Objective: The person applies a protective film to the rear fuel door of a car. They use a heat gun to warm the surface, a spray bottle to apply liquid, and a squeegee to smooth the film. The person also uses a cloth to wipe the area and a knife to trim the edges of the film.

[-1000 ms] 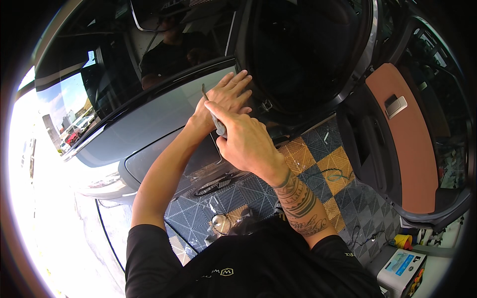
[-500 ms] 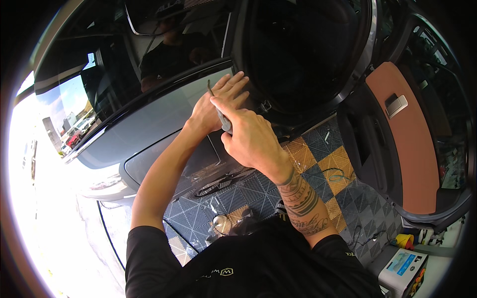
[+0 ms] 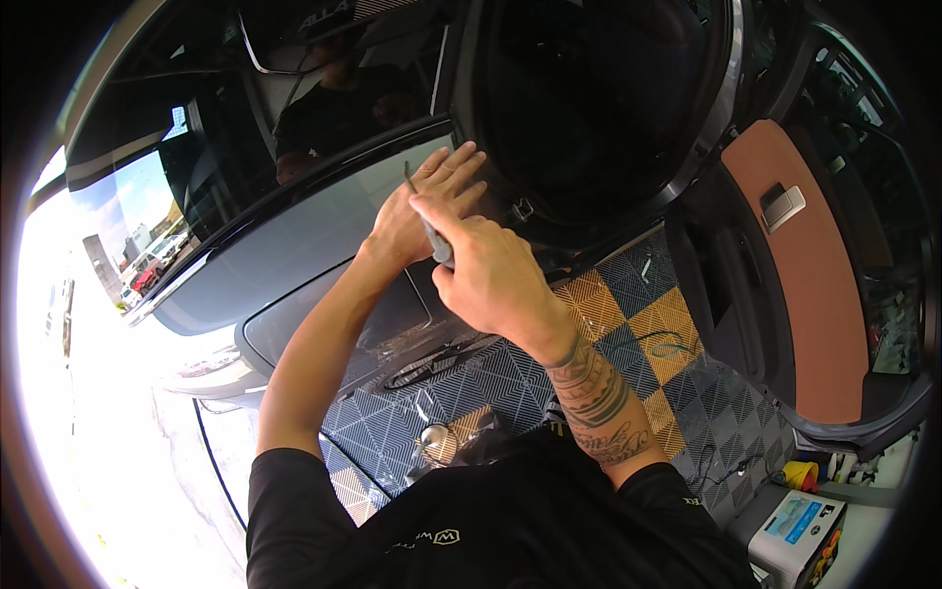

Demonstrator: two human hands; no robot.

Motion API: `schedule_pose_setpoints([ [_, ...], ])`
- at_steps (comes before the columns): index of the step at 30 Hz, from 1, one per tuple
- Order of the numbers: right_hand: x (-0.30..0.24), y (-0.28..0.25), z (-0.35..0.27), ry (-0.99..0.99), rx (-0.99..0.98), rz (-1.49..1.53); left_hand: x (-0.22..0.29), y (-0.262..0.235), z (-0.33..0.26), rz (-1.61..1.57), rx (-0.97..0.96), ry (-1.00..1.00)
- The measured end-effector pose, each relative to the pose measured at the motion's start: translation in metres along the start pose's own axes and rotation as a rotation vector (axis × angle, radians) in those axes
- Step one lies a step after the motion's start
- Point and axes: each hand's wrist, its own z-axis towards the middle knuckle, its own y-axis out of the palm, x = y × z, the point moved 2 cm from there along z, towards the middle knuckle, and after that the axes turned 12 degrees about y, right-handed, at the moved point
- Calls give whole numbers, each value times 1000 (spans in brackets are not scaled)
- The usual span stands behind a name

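Observation:
My left hand (image 3: pixel 400 224) lies with fingers spread on the grey car body panel (image 3: pixel 294 234), just below the dark side window (image 3: pixel 343 113). Crossing over its back is my right hand (image 3: pixel 498 280), closed round the grey handle of a pick-like hand tool (image 3: pixel 441 243). The tool's thin dark shaft points up and away, with a slightly bent tip above the back of my left hand. Whether the shaft touches that hand, I cannot tell. My right fingers partly cover the handle.
An open car door (image 3: pixel 824 285) with a brown trim panel stands at the right. Beyond my hands is the dark door opening (image 3: pixel 589 108). Grey and orange floor tiles (image 3: pixel 667 339) carry a thin cable. A grey-white device (image 3: pixel 793 525) with a screen sits at the lower right.
Hardly anything differs. Both hands and the tool sit a touch further left in the picture, as does the car edge beside them; the grip is the same.

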Motion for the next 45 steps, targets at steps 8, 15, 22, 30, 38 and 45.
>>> schedule_pose_setpoints([
  [8,-31,24,-3,-177,-224,188,4,-7,4,21,-62,-5],
  [15,-33,15,-6,-31,-284,130,5,-7,-1,-9,-38,26],
  [22,9,-9,-11,0,5,58,44,-11,-19,-320,76,53],
  [30,162,-66,-70,496,79,160,237,64,-181,-639,18,-791],
  [38,471,-56,-172,939,207,53,484,149,-244,-599,-304,-1716],
  [45,597,-73,-108,877,386,-38,518,129,-147,-624,-374,-1774],
])
